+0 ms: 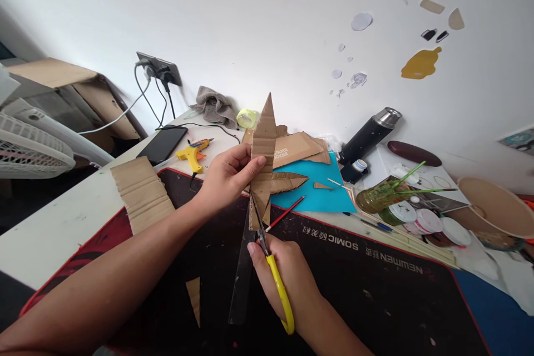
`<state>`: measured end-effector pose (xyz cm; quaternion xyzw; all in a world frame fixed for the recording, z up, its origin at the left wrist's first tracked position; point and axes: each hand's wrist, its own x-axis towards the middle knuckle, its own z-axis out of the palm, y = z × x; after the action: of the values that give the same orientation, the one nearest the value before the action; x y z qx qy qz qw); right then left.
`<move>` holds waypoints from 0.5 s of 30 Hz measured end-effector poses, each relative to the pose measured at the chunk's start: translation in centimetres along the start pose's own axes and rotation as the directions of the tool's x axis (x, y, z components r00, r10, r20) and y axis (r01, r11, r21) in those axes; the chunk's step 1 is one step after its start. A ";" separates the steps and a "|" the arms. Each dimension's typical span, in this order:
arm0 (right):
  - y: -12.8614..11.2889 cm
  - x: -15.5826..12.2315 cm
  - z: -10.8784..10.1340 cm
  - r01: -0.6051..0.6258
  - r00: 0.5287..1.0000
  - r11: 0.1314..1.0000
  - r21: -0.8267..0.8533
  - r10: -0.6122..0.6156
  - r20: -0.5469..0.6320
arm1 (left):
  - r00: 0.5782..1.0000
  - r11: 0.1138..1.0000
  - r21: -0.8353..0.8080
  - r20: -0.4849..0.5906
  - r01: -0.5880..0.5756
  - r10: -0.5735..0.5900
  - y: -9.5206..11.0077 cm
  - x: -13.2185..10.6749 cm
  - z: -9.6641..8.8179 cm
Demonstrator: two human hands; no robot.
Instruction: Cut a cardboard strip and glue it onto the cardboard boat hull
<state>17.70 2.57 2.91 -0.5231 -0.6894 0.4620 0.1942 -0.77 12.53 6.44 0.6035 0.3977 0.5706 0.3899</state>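
In the head view, the left hand (229, 175) pinches one pointed, brown corrugated-cardboard strip (263, 136) over the far edge of the black, red-edged mat (346, 289); the right hand (294, 272) grips one pair of yellow-handled scissors (281, 290), blades at the strip's lower end. Best cut slowly, fingers clear. Beyond that edge: one yellow glue gun (192, 156).

A white table (62, 239) carries a black red-edged mat (354, 283), a yellow glue gun (192, 157) and a flat black phone (163, 143).
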 end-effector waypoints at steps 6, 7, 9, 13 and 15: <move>0.4 -0.2 -0.5 -0.003 0.998 0.995 0.097 -0.004 0.070 | 0.999 0.999 -0.010 0.002 0.032 -0.032 -0.1 0.0 0.0; 0.4 -0.2 -0.6 -0.005 0.997 0.994 0.107 -0.004 0.079 | 0.999 0.999 -0.013 0.001 0.036 -0.036 -0.1 0.0 0.0; 0.2 -0.3 -0.8 -0.016 0.994 0.991 0.130 0.002 0.105 | 0.999 0.999 -0.008 0.001 0.042 -0.042 -0.1 -0.1 0.1; -0.2 -0.2 -1.1 -0.053 0.987 0.984 0.172 0.026 0.158 | 0.999 0.999 -0.004 0.005 0.054 -0.054 0.0 0.0 0.1; -0.2 -0.2 -1.1 -0.068 0.985 0.980 0.186 0.036 0.169 | 0.998 0.998 -0.007 0.007 0.055 -0.055 0.1 0.0 0.1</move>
<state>18.45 2.90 3.70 -0.4802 -0.6414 0.5726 0.1738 -0.64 12.49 6.48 0.5928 0.4109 0.5590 0.4089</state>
